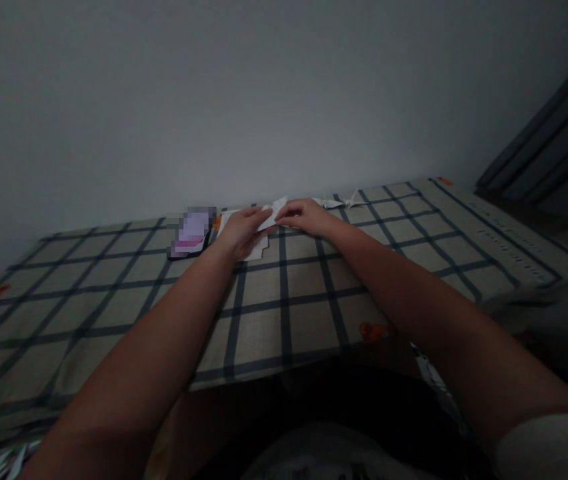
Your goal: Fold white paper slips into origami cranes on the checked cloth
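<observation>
Between my two hands is a small piece of folded white paper [273, 215], held above the checked tablecloth. My left hand [242, 232] grips its left side, thumb on top. The fingertips of my right hand [303, 217] pinch its right edge. White paper sheets [259, 251] lie beneath my left hand, partly covered by it. Just past my right hand, folded white paper shapes [349, 200] with pointed tips, like origami cranes, rest near the wall.
A phone [193, 232] with a blurred screen lies left of my left hand. The checked tablecloth [309, 310] covers the table, which meets a plain wall [264, 100]. Grey curtain cloth [554, 127] hangs at the far right.
</observation>
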Motion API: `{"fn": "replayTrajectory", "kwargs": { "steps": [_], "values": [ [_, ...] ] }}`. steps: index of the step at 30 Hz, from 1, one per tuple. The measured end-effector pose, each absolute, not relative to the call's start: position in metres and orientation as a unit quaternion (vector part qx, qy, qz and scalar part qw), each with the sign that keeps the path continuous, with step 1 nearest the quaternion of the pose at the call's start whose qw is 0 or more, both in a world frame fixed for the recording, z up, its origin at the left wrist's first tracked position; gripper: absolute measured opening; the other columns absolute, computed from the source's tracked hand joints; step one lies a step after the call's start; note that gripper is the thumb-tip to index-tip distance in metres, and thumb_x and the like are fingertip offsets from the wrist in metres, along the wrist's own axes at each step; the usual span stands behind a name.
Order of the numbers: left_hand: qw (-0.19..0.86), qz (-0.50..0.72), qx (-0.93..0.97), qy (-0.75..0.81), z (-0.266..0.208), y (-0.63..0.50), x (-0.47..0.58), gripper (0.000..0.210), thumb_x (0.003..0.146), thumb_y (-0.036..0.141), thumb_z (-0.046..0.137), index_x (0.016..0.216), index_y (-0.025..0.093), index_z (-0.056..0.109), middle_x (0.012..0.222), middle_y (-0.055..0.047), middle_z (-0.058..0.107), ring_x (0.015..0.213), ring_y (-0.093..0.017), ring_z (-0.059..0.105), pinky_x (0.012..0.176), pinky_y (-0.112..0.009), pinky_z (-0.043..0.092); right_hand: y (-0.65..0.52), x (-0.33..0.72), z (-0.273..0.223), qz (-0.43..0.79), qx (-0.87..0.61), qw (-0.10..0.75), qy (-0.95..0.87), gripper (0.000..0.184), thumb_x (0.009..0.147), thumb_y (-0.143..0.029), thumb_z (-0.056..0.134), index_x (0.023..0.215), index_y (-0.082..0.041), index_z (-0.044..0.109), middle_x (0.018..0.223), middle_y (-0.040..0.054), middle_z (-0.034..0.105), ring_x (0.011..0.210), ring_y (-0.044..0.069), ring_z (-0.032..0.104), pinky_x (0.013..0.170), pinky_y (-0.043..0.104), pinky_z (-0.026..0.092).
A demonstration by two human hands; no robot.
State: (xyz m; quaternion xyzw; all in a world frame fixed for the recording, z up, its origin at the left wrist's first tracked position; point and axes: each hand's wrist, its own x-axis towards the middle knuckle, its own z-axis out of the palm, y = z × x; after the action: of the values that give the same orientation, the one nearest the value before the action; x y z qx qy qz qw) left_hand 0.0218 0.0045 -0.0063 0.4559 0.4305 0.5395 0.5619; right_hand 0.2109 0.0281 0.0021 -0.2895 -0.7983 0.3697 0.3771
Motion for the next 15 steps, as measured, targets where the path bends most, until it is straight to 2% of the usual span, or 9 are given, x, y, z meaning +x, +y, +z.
{"fn": "replayTrajectory", "kwargs": {
  "steps": [6,10,15],
  "values": [
    [0.561,0.537,0.476,0.414,-0.0056,0.0052,0.0195,0.016,0.072,0.024,0.083,0.082,0.014,0.075,0.088,-0.006,0.072,0.075,-0.010,0.065,0.070,-0.016,0.054,0.0337,0.2096,-0.0031,0.394,-0.259,0.397,-0.787,0.018,0.076,-0.021,0.075,0.093,-0.018,0.072,0.094,0.0042,0.072,0.084,0.014,0.065,0.080,0.028,0.052],
    [0.571,0.508,0.472,0.439,-0.0035,0.0040,0.0197,0.014,0.072,0.021,0.082,0.080,0.013,0.075,0.083,-0.006,0.072,0.071,-0.009,0.063,0.067,-0.016,0.053,0.0331,0.2103,-0.0016,0.392,-0.272,0.378,-0.793,0.015,0.079,-0.022,0.073,0.093,-0.015,0.072,0.091,0.0047,0.073,0.082,0.014,0.065,0.079,0.028,0.051],
    [0.569,0.529,0.457,0.433,-0.0028,0.0015,0.0221,0.011,0.072,0.018,0.079,0.081,0.013,0.074,0.086,-0.006,0.072,0.078,-0.012,0.066,0.077,-0.023,0.056,0.0320,0.2131,0.0014,0.370,-0.283,0.367,-0.805,0.013,0.082,-0.025,0.071,0.089,-0.015,0.073,0.088,0.0048,0.073,0.082,0.015,0.065,0.079,0.028,0.050]
  ]
}}
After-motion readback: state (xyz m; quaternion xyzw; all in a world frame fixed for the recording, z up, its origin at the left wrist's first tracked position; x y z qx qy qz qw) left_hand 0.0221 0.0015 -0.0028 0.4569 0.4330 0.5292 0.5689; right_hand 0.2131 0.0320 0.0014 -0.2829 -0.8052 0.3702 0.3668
